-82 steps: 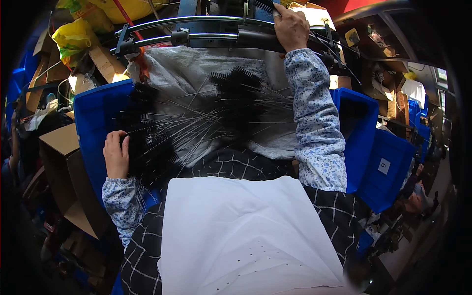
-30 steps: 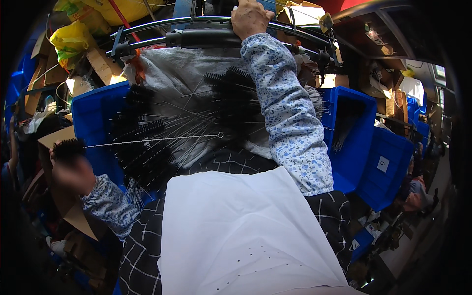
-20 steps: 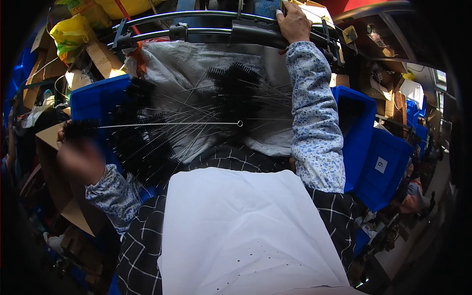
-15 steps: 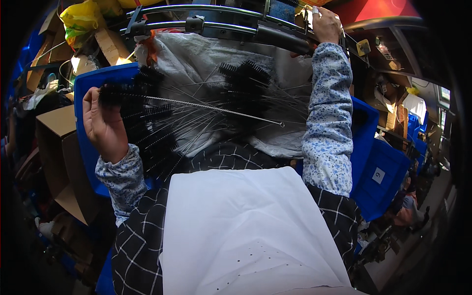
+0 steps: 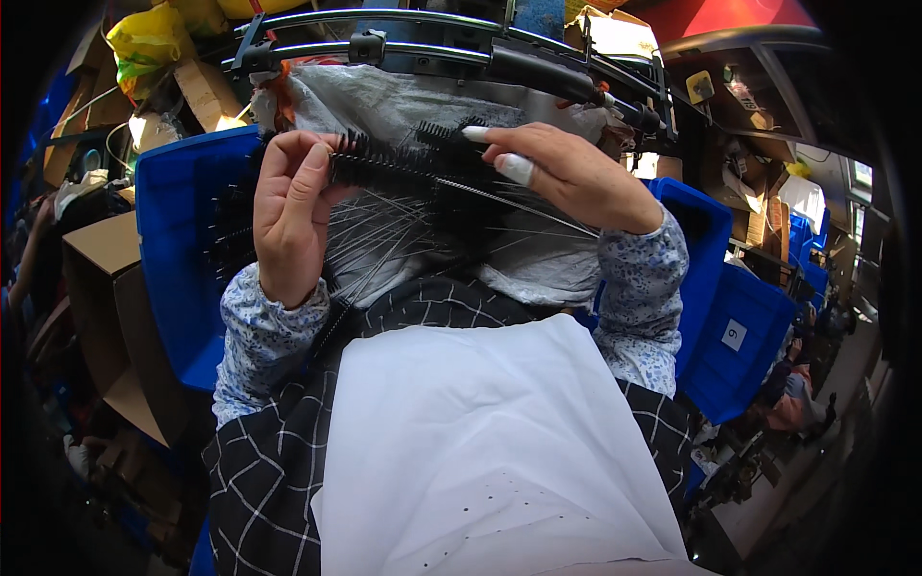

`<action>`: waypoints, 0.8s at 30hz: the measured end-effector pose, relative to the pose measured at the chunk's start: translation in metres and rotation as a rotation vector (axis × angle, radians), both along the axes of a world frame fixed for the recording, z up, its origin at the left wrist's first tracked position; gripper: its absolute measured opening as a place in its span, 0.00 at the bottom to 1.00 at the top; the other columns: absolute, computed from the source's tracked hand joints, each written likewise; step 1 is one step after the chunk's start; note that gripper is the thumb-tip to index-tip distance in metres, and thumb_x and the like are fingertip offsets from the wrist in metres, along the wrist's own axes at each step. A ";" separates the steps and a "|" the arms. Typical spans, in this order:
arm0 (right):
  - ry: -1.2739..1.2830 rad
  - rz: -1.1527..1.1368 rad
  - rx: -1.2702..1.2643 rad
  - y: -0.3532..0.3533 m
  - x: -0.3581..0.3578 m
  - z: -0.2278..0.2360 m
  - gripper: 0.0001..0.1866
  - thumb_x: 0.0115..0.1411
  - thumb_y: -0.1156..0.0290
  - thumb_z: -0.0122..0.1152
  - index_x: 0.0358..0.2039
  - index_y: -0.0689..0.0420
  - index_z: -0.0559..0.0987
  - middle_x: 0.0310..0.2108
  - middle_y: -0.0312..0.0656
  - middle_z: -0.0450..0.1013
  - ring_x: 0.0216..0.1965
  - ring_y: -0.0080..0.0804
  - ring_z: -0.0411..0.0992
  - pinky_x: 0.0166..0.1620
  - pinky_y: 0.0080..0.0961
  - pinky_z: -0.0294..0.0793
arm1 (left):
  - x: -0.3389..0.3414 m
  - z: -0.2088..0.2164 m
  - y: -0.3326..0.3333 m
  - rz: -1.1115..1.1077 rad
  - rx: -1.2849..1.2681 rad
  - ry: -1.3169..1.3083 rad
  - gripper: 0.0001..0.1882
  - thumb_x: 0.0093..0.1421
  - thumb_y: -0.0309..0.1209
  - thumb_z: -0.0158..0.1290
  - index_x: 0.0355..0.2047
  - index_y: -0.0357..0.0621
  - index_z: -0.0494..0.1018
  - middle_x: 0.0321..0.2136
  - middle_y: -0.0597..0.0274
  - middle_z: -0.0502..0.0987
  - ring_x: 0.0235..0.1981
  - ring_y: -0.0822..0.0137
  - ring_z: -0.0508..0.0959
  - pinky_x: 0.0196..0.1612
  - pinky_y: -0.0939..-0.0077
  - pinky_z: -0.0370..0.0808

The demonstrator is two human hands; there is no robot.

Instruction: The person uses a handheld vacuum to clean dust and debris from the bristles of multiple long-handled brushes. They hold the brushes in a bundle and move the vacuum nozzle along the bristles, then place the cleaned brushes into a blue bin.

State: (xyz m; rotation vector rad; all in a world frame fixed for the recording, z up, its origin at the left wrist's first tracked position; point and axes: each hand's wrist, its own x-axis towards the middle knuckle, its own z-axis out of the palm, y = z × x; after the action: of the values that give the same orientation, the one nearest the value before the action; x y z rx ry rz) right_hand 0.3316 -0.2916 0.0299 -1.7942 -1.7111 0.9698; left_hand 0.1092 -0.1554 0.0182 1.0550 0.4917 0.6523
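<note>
Over a white sack (image 5: 413,96), we held a black-bristled wire brush (image 5: 384,165), our left hand (image 5: 290,221) pinching its bristled end between thumb and fingers. Our right hand (image 5: 591,182), its fingers parted, hovered near the twisted stem (image 5: 499,197); whether it touched, we could not tell. More brushes (image 5: 370,240) lay beneath, between a left blue bin (image 5: 158,202) and a right blue bin (image 5: 706,240).

We see bright light on the white cloth (image 5: 480,422), glare on the rails (image 5: 432,52), brushes (image 5: 235,216) deep in shadow, and edges that bend and darken to black.
</note>
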 end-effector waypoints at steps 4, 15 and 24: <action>0.301 -0.107 0.021 0.024 -0.055 -0.014 0.15 0.58 0.62 0.44 0.40 0.59 0.69 0.21 0.47 0.70 0.23 0.40 0.70 0.29 0.34 0.67 | -0.002 -0.003 -0.009 -0.061 0.245 0.137 0.10 0.61 0.31 0.37 0.38 0.38 0.59 0.37 0.56 0.68 0.38 0.71 0.71 0.41 0.78 0.71; -0.839 -0.836 0.356 0.067 0.104 -0.076 0.11 0.50 0.66 0.51 0.34 0.52 0.76 0.26 0.43 0.71 0.32 0.42 0.68 0.37 0.36 0.66 | -0.115 -0.050 0.032 -0.161 1.070 1.168 0.07 0.56 0.31 0.45 0.32 0.41 0.68 0.26 0.60 0.70 0.28 0.64 0.68 0.34 0.73 0.63; -0.779 -0.739 0.455 0.076 0.111 -0.087 0.10 0.50 0.67 0.51 0.33 0.50 0.76 0.24 0.40 0.71 0.31 0.40 0.67 0.36 0.37 0.65 | -0.107 -0.053 0.030 -0.218 1.064 1.110 0.06 0.54 0.29 0.46 0.33 0.42 0.68 0.28 0.60 0.71 0.31 0.61 0.69 0.35 0.71 0.63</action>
State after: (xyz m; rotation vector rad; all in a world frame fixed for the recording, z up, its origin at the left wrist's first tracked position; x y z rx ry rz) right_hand 0.4428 -0.2159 -0.0575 -2.3175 -1.2534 -0.4465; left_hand 0.0022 -0.1258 -0.0350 2.4621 0.9930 0.0081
